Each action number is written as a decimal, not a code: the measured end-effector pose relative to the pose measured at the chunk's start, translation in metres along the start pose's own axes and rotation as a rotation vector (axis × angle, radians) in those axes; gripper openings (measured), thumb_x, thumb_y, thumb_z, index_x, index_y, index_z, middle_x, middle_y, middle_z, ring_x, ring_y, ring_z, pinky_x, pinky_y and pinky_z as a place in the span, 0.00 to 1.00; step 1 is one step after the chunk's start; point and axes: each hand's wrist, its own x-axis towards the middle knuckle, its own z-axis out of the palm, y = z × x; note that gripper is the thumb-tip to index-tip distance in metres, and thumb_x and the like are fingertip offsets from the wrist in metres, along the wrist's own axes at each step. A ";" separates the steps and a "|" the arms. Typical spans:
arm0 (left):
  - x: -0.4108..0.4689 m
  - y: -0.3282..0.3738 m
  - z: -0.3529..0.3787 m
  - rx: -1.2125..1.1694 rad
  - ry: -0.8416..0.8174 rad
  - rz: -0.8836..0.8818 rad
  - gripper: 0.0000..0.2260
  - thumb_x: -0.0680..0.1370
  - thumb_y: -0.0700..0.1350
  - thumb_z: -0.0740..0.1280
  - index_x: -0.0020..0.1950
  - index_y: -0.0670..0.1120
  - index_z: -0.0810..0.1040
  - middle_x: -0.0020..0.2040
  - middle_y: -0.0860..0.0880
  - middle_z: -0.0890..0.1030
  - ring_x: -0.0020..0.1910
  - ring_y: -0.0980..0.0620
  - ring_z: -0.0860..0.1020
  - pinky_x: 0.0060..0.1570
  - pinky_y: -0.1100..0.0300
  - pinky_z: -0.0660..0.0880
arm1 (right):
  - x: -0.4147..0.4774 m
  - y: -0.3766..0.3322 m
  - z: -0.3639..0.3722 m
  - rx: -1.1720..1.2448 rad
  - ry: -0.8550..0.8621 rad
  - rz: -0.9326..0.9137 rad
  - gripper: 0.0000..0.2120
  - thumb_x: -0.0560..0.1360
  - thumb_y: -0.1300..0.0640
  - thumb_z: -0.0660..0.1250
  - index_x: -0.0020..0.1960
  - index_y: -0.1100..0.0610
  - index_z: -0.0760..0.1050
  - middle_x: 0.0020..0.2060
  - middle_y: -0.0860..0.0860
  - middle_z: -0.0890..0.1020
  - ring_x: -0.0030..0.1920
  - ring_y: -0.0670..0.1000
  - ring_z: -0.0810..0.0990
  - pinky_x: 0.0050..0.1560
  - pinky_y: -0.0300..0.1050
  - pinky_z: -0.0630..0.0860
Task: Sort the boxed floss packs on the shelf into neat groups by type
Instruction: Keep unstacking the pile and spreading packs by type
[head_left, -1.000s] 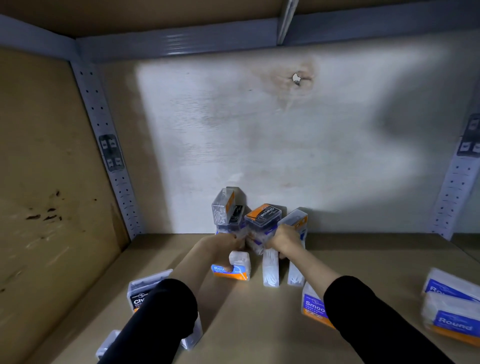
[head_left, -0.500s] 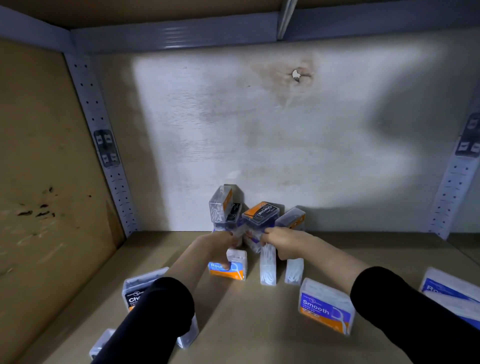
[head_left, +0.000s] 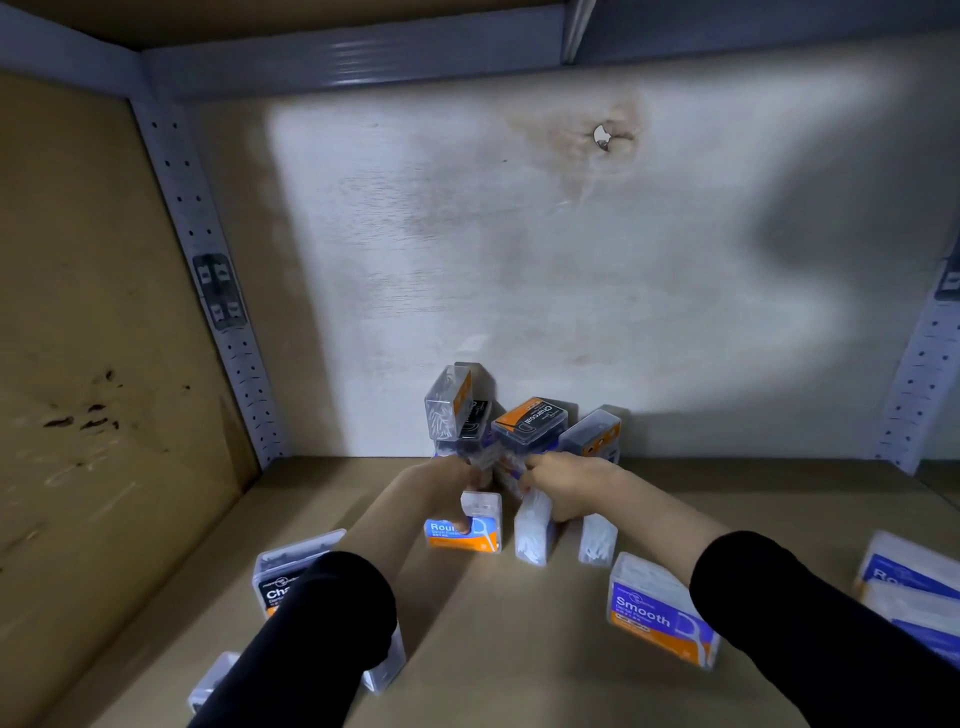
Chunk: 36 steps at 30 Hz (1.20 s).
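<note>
hands at the unsorted heap. over the last second both hands have stayed at the floss packs piled beneath the tilted charcoal pack. only the right forearm has swung outward, uncovering the smooth pack well in front and right of the charcoal pack. the left hand, just below-left of it, curls into the heap, one digit reaching down to the round pack. the right hand, just below-right, lies over an upright white pack. blur hides what either set of fingers pinches. judgement: no pack has left the heap, so grouping has barely begun.
</note>
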 end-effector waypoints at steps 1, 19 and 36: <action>0.000 0.000 0.001 -0.012 0.001 -0.013 0.26 0.71 0.46 0.72 0.68 0.45 0.70 0.65 0.45 0.75 0.63 0.45 0.74 0.58 0.55 0.73 | 0.001 0.001 0.001 0.020 0.004 0.018 0.24 0.73 0.61 0.67 0.68 0.58 0.68 0.63 0.57 0.70 0.62 0.56 0.71 0.57 0.46 0.72; 0.005 0.000 0.008 -0.046 0.001 -0.051 0.27 0.71 0.46 0.72 0.68 0.44 0.67 0.66 0.45 0.73 0.63 0.45 0.74 0.58 0.54 0.73 | 0.006 0.009 0.009 0.262 0.030 0.160 0.28 0.71 0.59 0.70 0.68 0.59 0.65 0.65 0.56 0.69 0.64 0.53 0.70 0.62 0.45 0.71; -0.039 -0.001 -0.032 -0.122 0.063 -0.094 0.28 0.68 0.48 0.75 0.66 0.46 0.71 0.65 0.46 0.74 0.63 0.46 0.73 0.59 0.52 0.73 | -0.036 0.008 -0.035 0.435 0.174 0.214 0.22 0.68 0.60 0.73 0.60 0.60 0.73 0.58 0.56 0.77 0.50 0.51 0.74 0.42 0.40 0.69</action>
